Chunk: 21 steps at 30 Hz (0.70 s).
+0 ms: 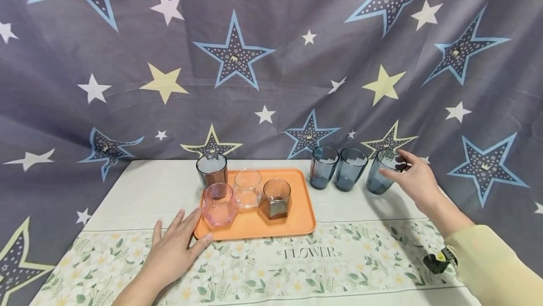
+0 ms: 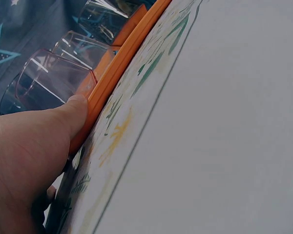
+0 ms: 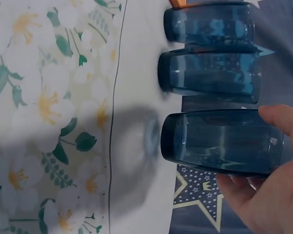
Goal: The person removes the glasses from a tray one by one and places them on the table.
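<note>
My right hand [image 1: 417, 181] grips a blue drinking glass [image 1: 379, 178] near its rim, at the right of the table. In the right wrist view the base of this glass [image 3: 215, 141] looks slightly raised above its shadow. To its left stand two matching blue glasses, a nearer one [image 1: 350, 171] and a farther one [image 1: 323, 169]. My left hand [image 1: 174, 244] lies with fingers spread at the front left corner of the orange tray [image 1: 302, 202]. Seen from the left wrist, the thumb [image 2: 77, 109] touches the tray's edge.
On the tray stand a pink glass [image 1: 219, 209], a clear glass [image 1: 247, 190] and a brown glass [image 1: 277, 202]. A dark glass [image 1: 212, 171] is at its back left corner. The floral-printed tablecloth [image 1: 339, 273] meets a star-patterned curtain [image 1: 271, 61] behind.
</note>
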Available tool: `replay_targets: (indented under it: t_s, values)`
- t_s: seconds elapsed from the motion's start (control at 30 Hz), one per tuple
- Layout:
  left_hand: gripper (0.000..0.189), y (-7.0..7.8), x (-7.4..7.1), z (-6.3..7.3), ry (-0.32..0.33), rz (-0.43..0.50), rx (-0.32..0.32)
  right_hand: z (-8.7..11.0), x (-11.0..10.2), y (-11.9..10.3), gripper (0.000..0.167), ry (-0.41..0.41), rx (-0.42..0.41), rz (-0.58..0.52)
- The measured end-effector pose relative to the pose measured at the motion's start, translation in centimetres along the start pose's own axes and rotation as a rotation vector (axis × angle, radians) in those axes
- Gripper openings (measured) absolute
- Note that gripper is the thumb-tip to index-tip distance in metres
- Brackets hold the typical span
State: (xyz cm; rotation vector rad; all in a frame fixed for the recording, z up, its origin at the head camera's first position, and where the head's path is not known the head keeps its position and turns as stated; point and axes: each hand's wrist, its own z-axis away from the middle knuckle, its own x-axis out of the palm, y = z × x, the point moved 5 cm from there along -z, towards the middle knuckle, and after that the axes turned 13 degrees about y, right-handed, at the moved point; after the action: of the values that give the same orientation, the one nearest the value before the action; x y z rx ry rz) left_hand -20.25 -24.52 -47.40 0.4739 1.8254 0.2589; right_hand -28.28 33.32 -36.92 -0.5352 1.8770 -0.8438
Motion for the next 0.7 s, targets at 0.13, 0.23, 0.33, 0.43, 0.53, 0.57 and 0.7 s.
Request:
replay_targets:
  t_s: [0.13, 0.23, 0.33, 0.43, 0.53, 0.57, 0.7]
  values:
    - [0.092, -0.1, -0.2, 0.1, 0.005, -0.005, 0.005, -0.5, 0.7, 0.7, 0.097, -0.01, 0.018, -0.014]
    - [0.092, -0.1, -0.2, 0.0, 0.01, -0.006, 0.013, -0.7, 1.1, 1.2, 0.098, -0.016, 0.032, -0.02]
    - [0.093, -0.1, -0.1, -0.1, 0.008, -0.005, 0.015, -1.0, 1.5, 1.5, 0.098, -0.014, 0.036, -0.017]
    - [0.093, 0.0, -0.1, -0.1, 0.008, -0.001, 0.013, -1.2, 1.7, 1.5, 0.099, -0.002, 0.028, -0.01]
    - [0.092, 0.0, -0.1, -0.1, 0.011, 0.002, 0.013, -1.5, 2.0, 1.3, 0.098, 0.009, 0.019, -0.003]
    - [0.093, 0.0, 0.0, -0.1, 0.011, 0.001, 0.014, -1.5, 2.0, 1.2, 0.097, 0.013, 0.017, -0.002]
    - [0.093, 0.1, 0.1, -0.2, 0.001, -0.004, 0.012, -1.5, 2.2, 1.2, 0.096, 0.017, 0.007, -0.007]
